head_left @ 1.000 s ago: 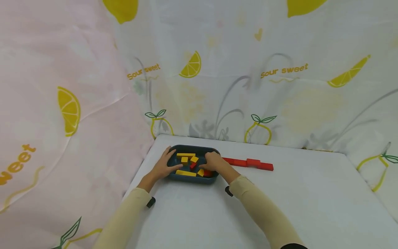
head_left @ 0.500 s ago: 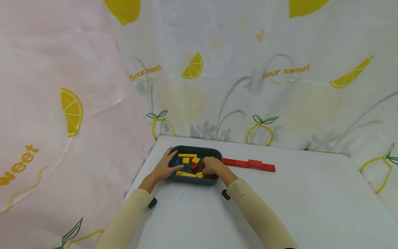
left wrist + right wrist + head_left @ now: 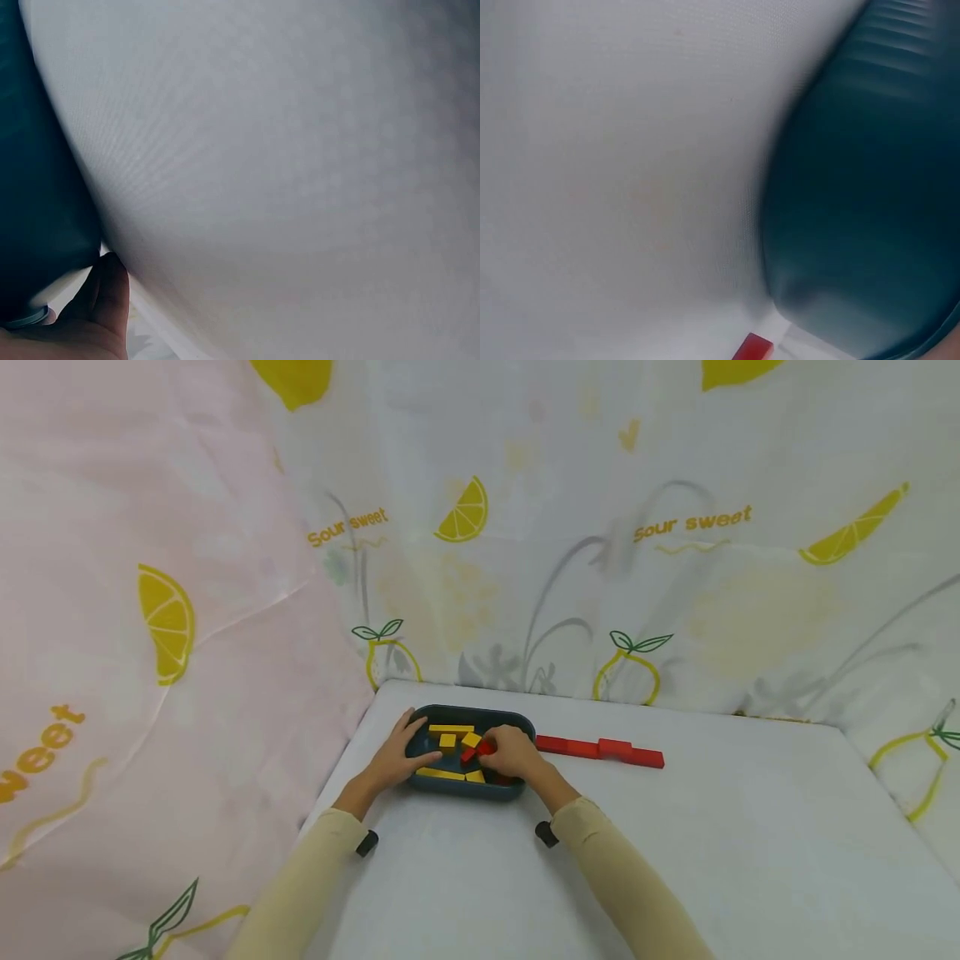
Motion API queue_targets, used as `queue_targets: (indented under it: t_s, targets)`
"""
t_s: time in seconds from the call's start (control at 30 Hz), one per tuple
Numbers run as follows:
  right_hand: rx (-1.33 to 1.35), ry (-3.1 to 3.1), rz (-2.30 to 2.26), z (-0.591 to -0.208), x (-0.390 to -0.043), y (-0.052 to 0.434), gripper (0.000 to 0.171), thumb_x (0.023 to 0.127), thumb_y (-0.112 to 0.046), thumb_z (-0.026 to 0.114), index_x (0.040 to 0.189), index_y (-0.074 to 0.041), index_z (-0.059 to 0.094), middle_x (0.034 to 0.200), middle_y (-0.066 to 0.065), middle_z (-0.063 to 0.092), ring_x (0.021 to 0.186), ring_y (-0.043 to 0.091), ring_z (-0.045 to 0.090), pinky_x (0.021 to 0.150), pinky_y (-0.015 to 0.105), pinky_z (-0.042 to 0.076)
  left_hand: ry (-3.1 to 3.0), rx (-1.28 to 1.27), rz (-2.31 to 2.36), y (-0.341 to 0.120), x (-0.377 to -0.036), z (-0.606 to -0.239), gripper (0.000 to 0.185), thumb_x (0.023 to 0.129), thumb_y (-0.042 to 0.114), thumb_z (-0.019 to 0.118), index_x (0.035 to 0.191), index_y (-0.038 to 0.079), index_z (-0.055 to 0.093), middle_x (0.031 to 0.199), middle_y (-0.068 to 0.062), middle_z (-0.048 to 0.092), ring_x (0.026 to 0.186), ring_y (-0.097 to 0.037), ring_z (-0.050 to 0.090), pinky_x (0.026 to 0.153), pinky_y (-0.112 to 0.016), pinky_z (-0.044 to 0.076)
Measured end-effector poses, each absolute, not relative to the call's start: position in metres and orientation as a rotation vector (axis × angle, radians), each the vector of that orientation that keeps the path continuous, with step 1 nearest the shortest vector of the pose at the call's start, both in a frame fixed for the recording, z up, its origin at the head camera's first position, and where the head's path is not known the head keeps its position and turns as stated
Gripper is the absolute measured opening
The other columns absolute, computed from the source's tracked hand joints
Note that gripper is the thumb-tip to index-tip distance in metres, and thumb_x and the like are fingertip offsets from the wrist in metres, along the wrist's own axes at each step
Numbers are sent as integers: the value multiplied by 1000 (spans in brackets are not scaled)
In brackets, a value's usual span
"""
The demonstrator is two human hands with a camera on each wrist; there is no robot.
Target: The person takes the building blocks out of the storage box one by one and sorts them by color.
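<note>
A dark blue-green tray [image 3: 465,790] holds several yellow and red blocks. My left hand [image 3: 388,764] grips the tray's left end, thumb over the front rim; in the left wrist view its fingers [image 3: 112,292] lie along the tray's outer wall [image 3: 45,165]. Inside the right half, my right hand [image 3: 513,753] pinches a red block [image 3: 486,748] between thumb and fingertips, partly hidden by the fingers. Close beside it are a small red block [image 3: 468,755] and a yellow block [image 3: 471,740]. A yellow cube [image 3: 447,742] and long yellow bars [image 3: 451,729] lie farther left.
Right of the tray, several red blocks [image 3: 615,748] form a row on the white tabletop [image 3: 465,877]; the end of a red block [image 3: 753,348] shows in the right wrist view. A lemon-print curtain [image 3: 525,527] stands behind the table.
My right hand has shifted up and left from the tray's front right corner, and a red block now shows at its fingertips. The left hand keeps its place on the tray.
</note>
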State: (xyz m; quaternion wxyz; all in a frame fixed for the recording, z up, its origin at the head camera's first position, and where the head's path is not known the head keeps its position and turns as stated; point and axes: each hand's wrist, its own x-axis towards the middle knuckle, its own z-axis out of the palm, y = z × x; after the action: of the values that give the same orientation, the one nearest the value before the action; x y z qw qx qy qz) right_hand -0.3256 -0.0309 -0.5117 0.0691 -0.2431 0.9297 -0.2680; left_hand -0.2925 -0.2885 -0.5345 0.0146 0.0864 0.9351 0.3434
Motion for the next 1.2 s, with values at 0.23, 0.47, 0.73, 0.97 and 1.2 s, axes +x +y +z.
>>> queue_targets:
  t_s: [0.23, 0.47, 0.73, 0.97, 1.2]
  targets:
    - [-785, 2804, -915, -510, -326, -26, 39, 87, -26, 71, 121, -6, 68, 107, 9, 65, 93, 20, 57, 86, 37, 54, 2904, 265, 1049, -286, -296, -530, 92, 86, 56, 69, 157, 14, 28, 168, -12, 3, 152, -39, 15, 118, -64, 22]
    - [-791, 2724, -1154, -510, -323, -20, 41, 86, -22, 73, 125, -10, 69, 110, 7, 62, 94, 19, 56, 81, 30, 52, 2908, 250, 1026, -288, -297, -532, 92, 86, 56, 68, 157, 14, 28, 168, -12, 3, 152, -39, 15, 118, -64, 22]
    - [-755, 2653, -1303, -508, -326, -15, 37, 85, -17, 76, 122, -13, 71, 112, 8, 61, 94, 21, 57, 78, 28, 53, 2908, 257, 1048, -290, -298, -532, 93, 86, 57, 69, 157, 13, 27, 168, -12, 3, 151, -40, 15, 117, -65, 21]
    - [-774, 2604, -1312, -511, -324, -15, 40, 84, -22, 80, 122, -14, 70, 118, 5, 67, 101, 21, 59, 84, 34, 54, 2905, 246, 1032, -291, -297, -537, 93, 86, 57, 69, 157, 13, 28, 167, -13, 3, 151, -40, 15, 117, -64, 21]
    - [-768, 2608, -1318, -512, -323, -17, 38, 82, -26, 82, 117, -16, 71, 119, 5, 68, 105, 23, 60, 90, 37, 55, 2907, 252, 1046, -291, -297, -538, 92, 86, 56, 69, 157, 12, 28, 167, -12, 4, 152, -39, 14, 117, -64, 22]
